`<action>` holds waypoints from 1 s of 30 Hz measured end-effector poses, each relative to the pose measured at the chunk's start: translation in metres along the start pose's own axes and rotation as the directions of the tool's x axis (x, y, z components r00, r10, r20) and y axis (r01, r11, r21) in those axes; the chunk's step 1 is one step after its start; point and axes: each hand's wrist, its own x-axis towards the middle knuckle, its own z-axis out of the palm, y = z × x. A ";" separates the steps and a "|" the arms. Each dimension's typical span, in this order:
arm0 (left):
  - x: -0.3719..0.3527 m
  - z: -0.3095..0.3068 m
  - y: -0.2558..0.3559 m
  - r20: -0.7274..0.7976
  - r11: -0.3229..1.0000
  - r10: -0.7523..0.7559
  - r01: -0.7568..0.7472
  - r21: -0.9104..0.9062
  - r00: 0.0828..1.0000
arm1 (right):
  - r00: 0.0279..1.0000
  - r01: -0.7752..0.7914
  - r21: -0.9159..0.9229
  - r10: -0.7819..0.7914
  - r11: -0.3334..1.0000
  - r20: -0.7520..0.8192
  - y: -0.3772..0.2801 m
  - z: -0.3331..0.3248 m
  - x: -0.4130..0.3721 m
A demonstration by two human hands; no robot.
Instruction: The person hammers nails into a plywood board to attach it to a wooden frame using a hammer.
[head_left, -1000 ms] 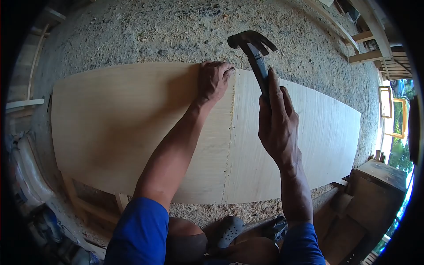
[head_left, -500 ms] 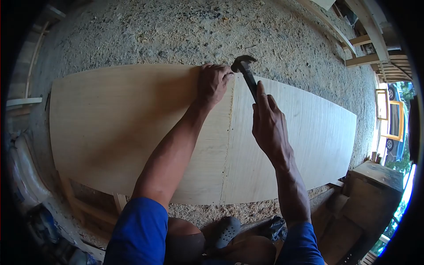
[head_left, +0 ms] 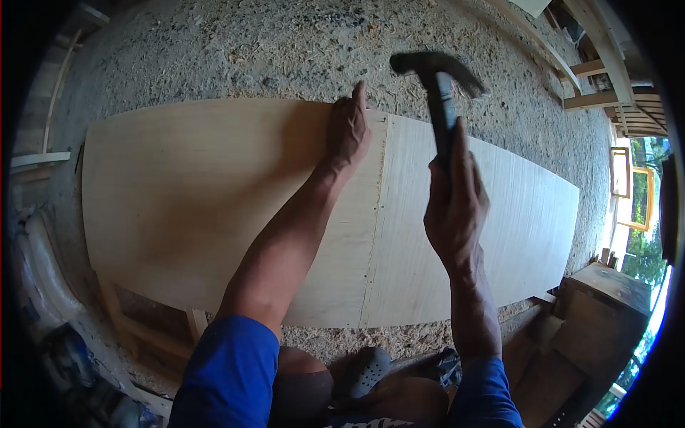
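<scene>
1. Across the middle of the head view lies a long, pale wooden panel, spread out before the person, with its far edge bowed and a ragged seam running across it from that edge to the near one. Small dark dots sit along the seam.

2. At the far edge, a little to the left of the seam, I see the left hand resting on the panel. It is partly open: one finger stretches out beyond the edge, while the others are bent. Whether it pinches anything I cannot tell from where I stand.

3. On the other side of the seam, the right hand is closed around the handle of a dark claw hammer, one finger laid along the shaft. The hammer is raised, apart from the left hand, its head showing against the ground past the panel, with the striking face to the left and a blurred claw to the right.

4. Around the near side, I notice blue sleeves on both arms, a grey clog with holes in it, and wood shavings scattered beside the panel. A brown wooden box stands near its right end.
</scene>
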 end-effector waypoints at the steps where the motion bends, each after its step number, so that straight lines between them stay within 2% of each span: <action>1: 0.001 -0.001 -0.001 0.030 0.999 0.019 -0.020 0.031 0.999 | 0.979 0.150 -0.049 -0.155 0.987 -0.132 0.003 0.000 -0.001; 2: -0.001 0.002 -0.004 0.033 0.999 0.017 -0.018 0.031 0.999 | 0.938 0.256 -0.096 -0.271 0.962 -0.217 0.007 -0.001 -0.003; 3: -0.003 0.004 -0.006 0.025 0.997 0.034 -0.036 0.074 0.999 | 0.942 0.252 -0.124 -0.273 0.960 -0.194 0.012 0.001 -0.007; 4: -0.002 0.005 -0.007 0.011 0.991 0.056 -0.057 0.118 0.998 | 0.989 0.142 -0.164 -0.145 0.976 -0.007 0.021 0.005 -0.009; 5: -0.001 0.004 -0.006 0.002 0.991 0.059 -0.059 0.119 0.998 | 0.971 0.031 -0.291 0.041 0.956 0.236 0.034 0.013 -0.009; 6: 0.000 0.001 -0.003 0.004 0.996 0.043 -0.043 0.080 0.999 | 0.757 -0.156 -0.442 0.394 0.884 0.521 0.046 0.021 -0.004; 7: -0.001 -0.001 -0.002 0.015 0.999 0.029 -0.029 0.042 0.999 | 0.857 -0.187 -0.293 0.302 0.938 0.418 0.066 0.028 -0.013; 8: 0.010 -0.001 -0.001 -0.006 0.998 0.037 -0.036 0.050 0.999 | 0.867 -0.170 -0.288 0.282 0.942 0.410 0.059 0.024 -0.003; 9: 0.017 -0.001 -0.006 0.017 0.993 0.015 -0.017 0.115 1.000 | 0.955 -0.131 -0.106 0.154 0.986 0.253 0.041 0.019 0.007; 10: 0.000 0.005 -0.005 0.085 0.987 -0.022 0.008 0.158 0.996 | 0.992 -0.102 0.059 0.096 0.993 0.086 0.022 0.009 0.001; 11: -0.001 0.000 -0.001 0.070 0.997 -0.062 0.065 -0.051 0.996 | 0.999 -0.027 0.049 0.027 0.998 -0.017 0.025 0.010 -0.004; 12: -0.002 0.003 -0.004 0.072 0.997 -0.060 0.064 -0.054 0.996 | 0.992 0.046 0.022 -0.043 0.999 -0.122 0.027 0.011 -0.009; 13: -0.002 0.000 -0.002 0.062 0.999 -0.014 0.011 0.048 0.998 | 0.968 0.111 -0.018 -0.112 0.994 -0.224 0.029 0.012 -0.014; 15: 0.002 -0.006 0.003 0.041 0.987 0.041 -0.046 0.152 0.998 | 0.992 -0.057 -0.134 0.071 0.989 0.102 0.053 0.030 -0.024; 16: 0.002 -0.009 0.008 0.073 0.993 -0.032 0.023 0.113 0.997 | 0.894 -0.121 -0.370 0.263 0.921 0.362 0.081 0.038 -0.027; 17: 0.002 -0.011 0.011 0.119 0.993 -0.096 0.088 0.075 0.988 | 0.907 -0.158 -0.299 0.258 0.941 0.333 0.077 0.026 -0.026; 18: 0.015 -0.011 0.009 0.091 0.993 -0.092 0.086 0.077 0.992 | 0.925 -0.159 -0.221 0.224 0.962 0.306 0.071 0.016 -0.012; 19: 0.018 -0.014 0.004 0.075 0.995 -0.082 0.077 0.070 0.994 | 0.947 -0.231 -0.051 0.237 0.972 0.219 0.057 0.011 -0.008; 20: 0.004 -0.008 0.007 0.098 0.996 -0.079 0.075 0.044 0.992 | 0.984 -0.170 0.008 0.169 0.985 0.058 0.042 0.008 -0.009; 21: 0.003 -0.011 0.015 0.135 0.988 -0.127 0.114 0.100 0.983 | 0.990 -0.092 0.043 0.096 0.995 -0.106 0.027 0.005 -0.009; 22: 0.008 -0.012 0.014 0.130 0.989 -0.123 0.110 0.100 0.984 | 0.989 -0.048 0.038 0.053 0.998 -0.141 0.036 0.011 -0.017; 24: 0.004 -0.011 0.010 0.093 0.996 -0.084 0.085 -0.010 0.992 | 0.977 0.040 0.020 -0.035 0.999 -0.209 0.056 0.022 -0.031; 25: 0.007 -0.012 0.010 0.085 0.997 -0.077 0.078 -0.010 0.993 | 0.996 -0.046 -0.131 0.056 0.990 0.075 0.077 0.033 -0.032; 26: 0.004 -0.011 0.012 0.077 0.997 -0.076 0.076 -0.004 0.994 | 0.922 -0.088 -0.300 0.191 0.950 0.336 0.084 0.037 -0.028; 27: 0.003 -0.011 0.011 0.072 0.998 -0.069 0.068 0.005 0.995 | 0.888 -0.233 -0.293 0.325 0.928 0.325 0.086 0.031 -0.030; 28: 0.004 -0.008 0.008 0.053 0.999 -0.043 0.043 -0.011 0.998 | 0.938 -0.150 -0.220 0.209 0.964 0.277 0.096 0.026 -0.032; 30: 0.006 -0.013 0.015 0.123 0.989 -0.117 0.104 0.107 0.985 | 0.982 -0.183 0.029 0.181 0.983 0.047 0.069 0.024 -0.026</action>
